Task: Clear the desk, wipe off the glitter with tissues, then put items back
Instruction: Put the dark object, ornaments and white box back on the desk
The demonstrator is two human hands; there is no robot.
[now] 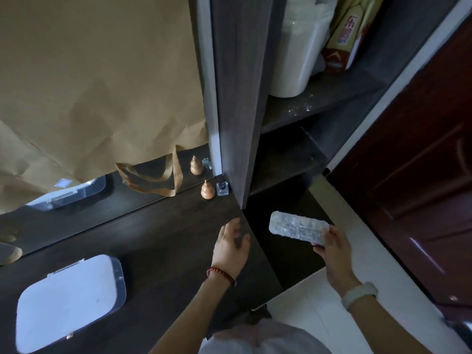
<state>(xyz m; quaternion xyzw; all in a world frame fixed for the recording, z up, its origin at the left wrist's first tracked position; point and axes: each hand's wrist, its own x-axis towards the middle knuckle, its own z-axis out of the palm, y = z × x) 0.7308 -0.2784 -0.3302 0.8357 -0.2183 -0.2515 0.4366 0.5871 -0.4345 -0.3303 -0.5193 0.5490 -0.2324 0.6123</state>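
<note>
The dark wooden desk (158, 238) runs from lower left to the cabinet corner. My left hand (231, 245) hovers flat over its right end, fingers apart, holding nothing. My right hand (332, 249) is off the desk's right edge, gripping a flat silvery blister pack (297, 227) by its near end. At the desk's back corner stand a small tan gourd ornament (207, 190) and a small clear glass bottle (222, 189). A clear plastic box with a white lid (71, 302) lies at the desk's left front.
A mirror along the desk's back shows the gourd and the box again; brown paper (97, 80) covers most of it, with bag handles (153, 177) hanging down. A dark cabinet post (237, 98) rises right of the desk, with shelves (319, 100) holding a white container and boxes. A reddish door (421, 175) stands at the right.
</note>
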